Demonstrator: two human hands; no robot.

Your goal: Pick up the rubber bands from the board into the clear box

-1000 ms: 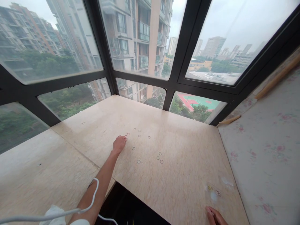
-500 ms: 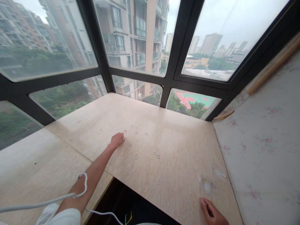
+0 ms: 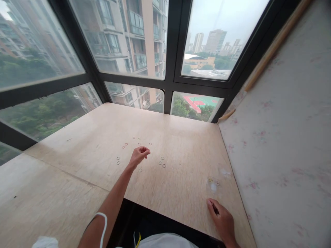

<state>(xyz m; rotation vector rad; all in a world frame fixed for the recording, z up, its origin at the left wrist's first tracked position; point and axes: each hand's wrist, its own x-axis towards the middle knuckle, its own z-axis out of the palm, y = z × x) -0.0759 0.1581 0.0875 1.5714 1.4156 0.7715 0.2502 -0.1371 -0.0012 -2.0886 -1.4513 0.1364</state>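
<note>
My left hand (image 3: 141,154) hovers over or rests on the middle of the tabletop, its thumb and fingers pinched together. Whatever it may hold is too small to make out. Around it lie several thin rings: a reddish ring (image 3: 126,144) to the left, a grey ring (image 3: 150,144) just beyond the fingertips, and another grey ring (image 3: 140,170) nearer me. My right hand (image 3: 221,217) rests at the right front edge, thumb pressed to curled fingers; its inside is hidden. Just beyond it lies a clear plastic bag (image 3: 213,187) with small gold-coloured rings.
The pale marble-look tabletop (image 3: 186,186) meets dark window frames (image 3: 168,89) at the back and a floral wall (image 3: 271,155) on the right. A second clear wrapper (image 3: 225,172) lies near the wall. A white cable (image 3: 104,229) crosses my left forearm.
My left hand has moved right, away from the left side of the rings, where two grey rings now show. The view has turned right. My right hand stays by the bag.
</note>
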